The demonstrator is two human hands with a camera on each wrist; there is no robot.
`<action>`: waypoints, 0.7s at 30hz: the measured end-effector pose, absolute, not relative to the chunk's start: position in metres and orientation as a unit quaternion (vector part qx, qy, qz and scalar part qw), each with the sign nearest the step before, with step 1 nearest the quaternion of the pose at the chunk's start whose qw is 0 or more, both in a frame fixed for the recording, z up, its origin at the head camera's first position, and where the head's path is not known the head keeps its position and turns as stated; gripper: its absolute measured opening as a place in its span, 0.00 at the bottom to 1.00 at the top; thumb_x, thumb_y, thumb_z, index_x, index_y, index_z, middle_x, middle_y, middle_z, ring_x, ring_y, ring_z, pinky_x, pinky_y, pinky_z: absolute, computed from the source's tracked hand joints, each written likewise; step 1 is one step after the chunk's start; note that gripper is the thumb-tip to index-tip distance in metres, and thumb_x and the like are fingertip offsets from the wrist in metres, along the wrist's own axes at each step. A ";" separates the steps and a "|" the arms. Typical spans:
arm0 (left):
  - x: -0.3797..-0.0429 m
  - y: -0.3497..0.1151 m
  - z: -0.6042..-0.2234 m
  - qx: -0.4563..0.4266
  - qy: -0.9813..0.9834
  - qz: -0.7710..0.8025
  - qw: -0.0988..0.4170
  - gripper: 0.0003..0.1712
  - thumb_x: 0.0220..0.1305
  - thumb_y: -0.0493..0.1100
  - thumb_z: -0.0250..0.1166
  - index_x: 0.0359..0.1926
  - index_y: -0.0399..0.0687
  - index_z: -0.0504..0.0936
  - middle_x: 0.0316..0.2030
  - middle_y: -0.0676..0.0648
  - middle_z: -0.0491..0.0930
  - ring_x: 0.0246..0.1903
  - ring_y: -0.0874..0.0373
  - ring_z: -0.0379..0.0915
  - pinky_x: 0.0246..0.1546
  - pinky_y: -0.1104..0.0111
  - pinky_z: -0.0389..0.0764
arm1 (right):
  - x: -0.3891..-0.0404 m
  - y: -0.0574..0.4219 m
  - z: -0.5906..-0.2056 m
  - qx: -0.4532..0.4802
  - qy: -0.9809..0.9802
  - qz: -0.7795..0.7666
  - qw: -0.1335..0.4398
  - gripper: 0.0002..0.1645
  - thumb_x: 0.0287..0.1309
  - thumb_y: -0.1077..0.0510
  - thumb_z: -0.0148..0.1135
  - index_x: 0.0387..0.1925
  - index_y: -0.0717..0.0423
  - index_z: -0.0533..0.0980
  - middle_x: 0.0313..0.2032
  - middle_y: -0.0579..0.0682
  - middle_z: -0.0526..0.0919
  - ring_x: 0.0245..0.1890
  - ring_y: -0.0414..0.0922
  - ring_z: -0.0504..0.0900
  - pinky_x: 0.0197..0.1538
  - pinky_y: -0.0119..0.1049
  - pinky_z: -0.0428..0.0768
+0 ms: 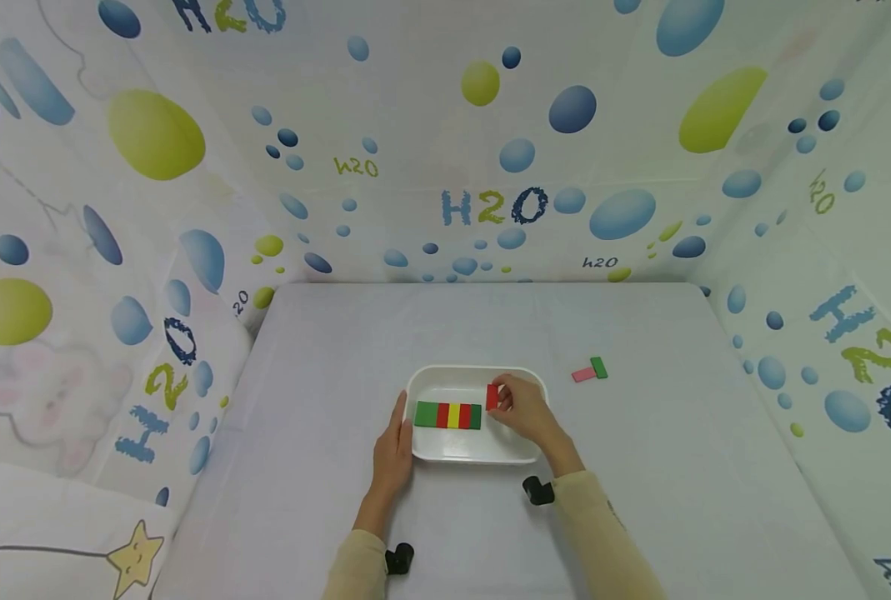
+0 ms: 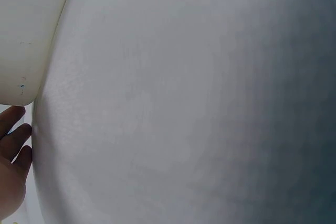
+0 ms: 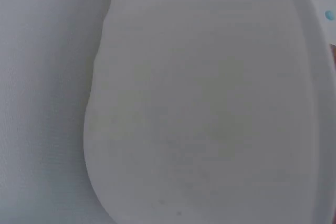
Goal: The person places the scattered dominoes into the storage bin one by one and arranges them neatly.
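A white tray stands on the table, its pale side filling much of the right wrist view. In it lies a row of flat blocks: a wider green block at the left, then red, a yellow block, red, and a narrow green block. My left hand rests along the tray's left side with fingers extended; its fingertips show at the tray's edge in the left wrist view. Over the tray's right part, my right hand pinches a red block, apart from the row.
Right of the tray, a pinkish-red block and a green block lie close together on the white-covered table. Patterned white curtains enclose the table's back and sides. A black wrist camera hangs by the right sleeve.
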State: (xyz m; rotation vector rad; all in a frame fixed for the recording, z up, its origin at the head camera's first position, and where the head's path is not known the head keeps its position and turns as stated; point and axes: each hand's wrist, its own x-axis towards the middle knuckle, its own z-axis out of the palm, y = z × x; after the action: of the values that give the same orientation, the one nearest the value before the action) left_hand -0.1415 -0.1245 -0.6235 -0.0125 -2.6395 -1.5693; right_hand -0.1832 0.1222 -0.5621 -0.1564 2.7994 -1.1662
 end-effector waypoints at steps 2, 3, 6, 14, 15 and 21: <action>-0.141 -0.124 -0.623 -0.003 -0.860 -0.510 0.035 0.29 0.78 0.49 0.42 0.76 0.60 0.54 0.72 0.47 0.63 0.70 0.47 0.61 0.69 0.48 0.64 | -0.184 0.121 -0.565 -0.050 0.923 -0.377 0.058 0.25 0.50 0.61 0.74 0.51 0.57 0.75 0.32 0.47 0.78 0.32 0.41 0.75 0.40 0.32 0.83; -0.141 -0.124 -0.623 -0.002 -0.860 -0.510 0.034 0.29 0.78 0.49 0.42 0.76 0.60 0.54 0.72 0.47 0.63 0.70 0.47 0.61 0.69 0.49 0.64 | -0.184 0.121 -0.566 -0.050 0.925 -0.373 0.059 0.25 0.50 0.61 0.74 0.51 0.57 0.75 0.32 0.47 0.78 0.32 0.41 0.75 0.40 0.32 0.83; -0.142 -0.124 -0.623 -0.003 -0.859 -0.511 0.033 0.29 0.78 0.49 0.42 0.76 0.60 0.54 0.72 0.47 0.62 0.71 0.47 0.60 0.70 0.49 0.63 | -0.185 0.120 -0.571 -0.046 0.929 -0.361 0.066 0.24 0.50 0.60 0.74 0.50 0.56 0.76 0.31 0.47 0.78 0.31 0.41 0.75 0.40 0.32 0.83; -0.142 -0.125 -0.623 -0.003 -0.860 -0.509 0.034 0.29 0.78 0.50 0.41 0.76 0.60 0.54 0.72 0.47 0.62 0.71 0.46 0.60 0.69 0.48 0.63 | -0.185 0.117 -0.579 -0.041 0.929 -0.357 0.091 0.23 0.50 0.62 0.74 0.48 0.56 0.76 0.30 0.48 0.78 0.31 0.42 0.74 0.39 0.33 0.81; -0.142 -0.125 -0.623 -0.003 -0.860 -0.510 0.033 0.29 0.78 0.50 0.41 0.76 0.60 0.54 0.72 0.47 0.62 0.71 0.46 0.60 0.69 0.48 0.63 | -0.185 0.117 -0.579 -0.041 0.929 -0.356 0.093 0.23 0.50 0.62 0.74 0.48 0.56 0.76 0.30 0.48 0.78 0.31 0.42 0.74 0.39 0.33 0.81; -0.141 -0.125 -0.623 -0.003 -0.859 -0.512 0.029 0.29 0.78 0.50 0.41 0.77 0.61 0.53 0.73 0.48 0.62 0.71 0.47 0.60 0.69 0.48 0.63 | -0.184 0.115 -0.580 -0.037 0.932 -0.346 0.099 0.22 0.49 0.62 0.74 0.47 0.56 0.77 0.31 0.48 0.78 0.32 0.42 0.74 0.41 0.34 0.82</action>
State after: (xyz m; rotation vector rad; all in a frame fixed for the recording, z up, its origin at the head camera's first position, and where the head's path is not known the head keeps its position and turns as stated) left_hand -0.1415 -0.1248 -0.6234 -0.0083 -2.6495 -1.5785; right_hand -0.1842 0.1150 -0.5801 -0.1103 2.7576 -1.0225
